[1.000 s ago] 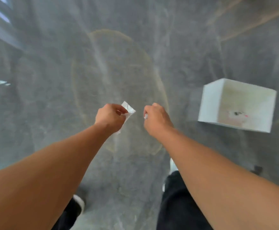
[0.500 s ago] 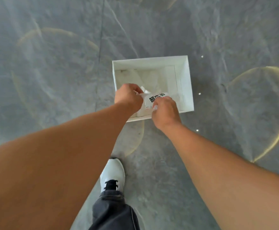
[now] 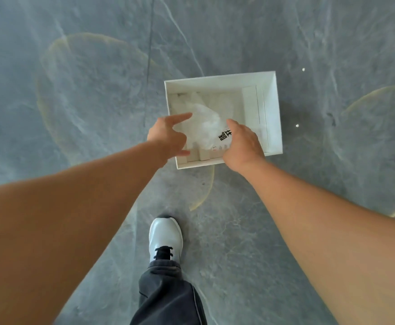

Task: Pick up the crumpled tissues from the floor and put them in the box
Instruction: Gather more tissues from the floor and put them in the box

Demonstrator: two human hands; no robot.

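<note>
A white open box (image 3: 272, 99) stands on the grey floor just ahead of me. A blurred crumpled white tissue (image 3: 205, 125) hangs in the air over the box's inside, between my two hands. A printed white slip with black characters (image 3: 224, 139) shows beside it, near my right thumb. My left hand (image 3: 168, 137) hovers over the box's left wall with its fingers spread and nothing in them. Over the near right part of the box, my right hand (image 3: 244, 143) is also open, palm down.
Grey marble-patterned floor (image 3: 74, 102) surrounds the box, with faint yellowish ring marks. My white shoe (image 3: 165, 238) and dark trouser leg (image 3: 168, 294) stand on the floor below the box. Small bright specks (image 3: 297, 125) lie right of the box.
A second ago both fists held tissue away from the box. Half a second ago they were over the box, still gripping. Now both hands have opened and the tissue is dropping.
</note>
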